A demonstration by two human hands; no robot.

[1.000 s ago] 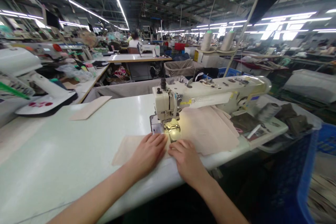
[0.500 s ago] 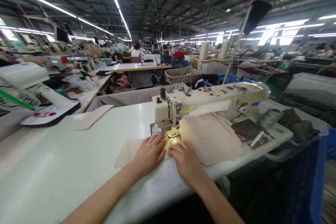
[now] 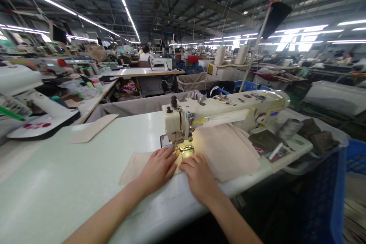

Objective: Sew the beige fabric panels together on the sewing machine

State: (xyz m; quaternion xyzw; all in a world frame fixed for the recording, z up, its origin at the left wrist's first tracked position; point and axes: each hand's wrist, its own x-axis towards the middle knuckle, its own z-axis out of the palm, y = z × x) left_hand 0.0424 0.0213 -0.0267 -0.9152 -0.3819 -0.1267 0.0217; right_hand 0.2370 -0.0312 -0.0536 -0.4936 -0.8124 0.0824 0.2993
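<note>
A thin pink cloth (image 3: pixel 134 164) lies flat on the white tabletop (image 3: pixel 57 167), going under the shiny foot (image 3: pixel 185 148) of the sewing machine (image 3: pixel 223 110). The left hand (image 3: pixel 158 168) and right hand (image 3: pixel 198 177) press on it, each grip open and flat, pinching nothing. Bright light hides the cloth under the foot.

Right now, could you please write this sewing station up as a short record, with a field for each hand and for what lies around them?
Left hand: flat on pale pink fabric
Right hand: flat, beside the presser foot
Fabric stack: folded, right of the presser foot
Machine: white industrial sewing machine
Nearby: grey thread cone, blue plastic crate
</note>
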